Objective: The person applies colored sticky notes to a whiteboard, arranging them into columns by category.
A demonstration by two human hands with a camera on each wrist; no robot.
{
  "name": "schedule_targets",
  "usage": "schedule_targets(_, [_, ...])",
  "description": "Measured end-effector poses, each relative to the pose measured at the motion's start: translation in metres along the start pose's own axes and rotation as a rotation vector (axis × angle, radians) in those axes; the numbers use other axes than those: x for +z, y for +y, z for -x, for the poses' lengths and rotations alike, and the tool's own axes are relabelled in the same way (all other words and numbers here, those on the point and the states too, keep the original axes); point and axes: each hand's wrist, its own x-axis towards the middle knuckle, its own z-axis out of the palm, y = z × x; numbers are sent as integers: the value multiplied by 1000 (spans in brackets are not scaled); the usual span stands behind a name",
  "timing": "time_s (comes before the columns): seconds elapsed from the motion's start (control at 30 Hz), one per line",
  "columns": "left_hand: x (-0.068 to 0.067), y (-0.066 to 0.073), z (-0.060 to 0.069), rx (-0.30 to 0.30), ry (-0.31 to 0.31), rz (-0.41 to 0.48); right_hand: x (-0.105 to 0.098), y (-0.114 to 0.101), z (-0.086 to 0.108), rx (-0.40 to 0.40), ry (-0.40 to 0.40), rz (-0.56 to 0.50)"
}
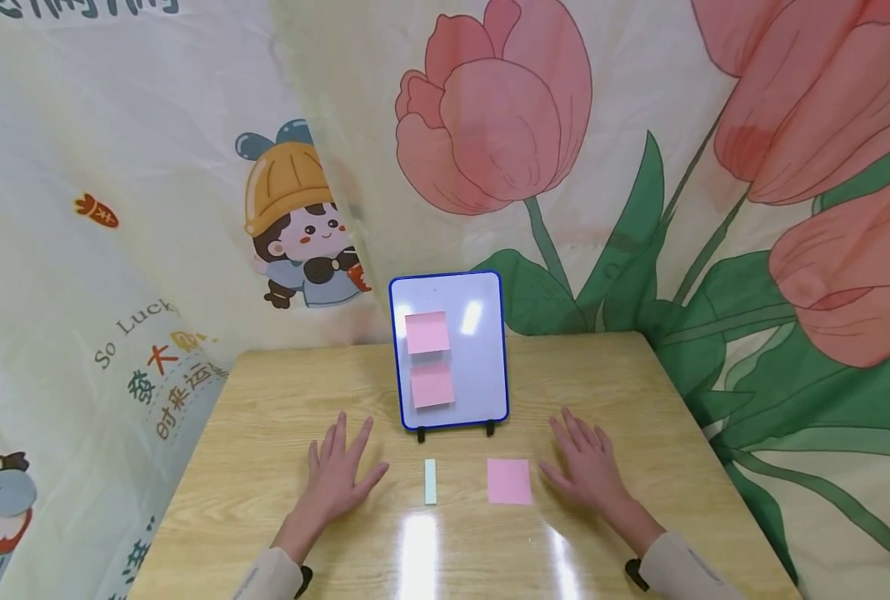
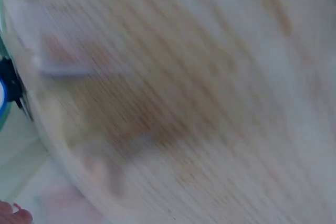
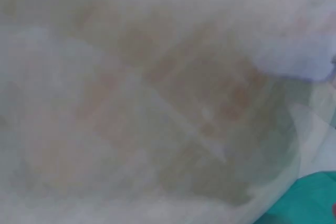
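My left hand (image 1: pixel 336 477), fingers spread, is at the table's left half and holds nothing. Just right of it lies a narrow pale green paper strip (image 1: pixel 430 482). Between that strip and my right hand (image 1: pixel 593 473) is a square pink sticky note (image 1: pixel 508 482). The right hand also has its fingers spread, its thumb close to the note but apart from it. Behind them stands a small blue-framed whiteboard (image 1: pixel 481 367), with an upper pink sticky note (image 1: pixel 427 333) and a lower pink sticky note (image 1: pixel 432 386) on its left side. Both wrist views are badly blurred.
The whiteboard stands on two black feet (image 1: pixel 490 427) on the wooden table (image 1: pixel 280 392). A printed cloth (image 1: pixel 625 75) with tulips hangs behind the table and down its sides. Bright reflections lie on the tabletop near the front.
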Motion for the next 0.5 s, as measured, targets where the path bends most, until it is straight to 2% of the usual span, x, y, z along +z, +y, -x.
schedule_targets(0.2, [4, 11, 10, 28, -8, -32, 3, -25, 3, -102, -46, -27])
schedule_targets(0.5, [8, 24, 20, 56, -32, 23, 19, -83, -18, -325, -113, -69])
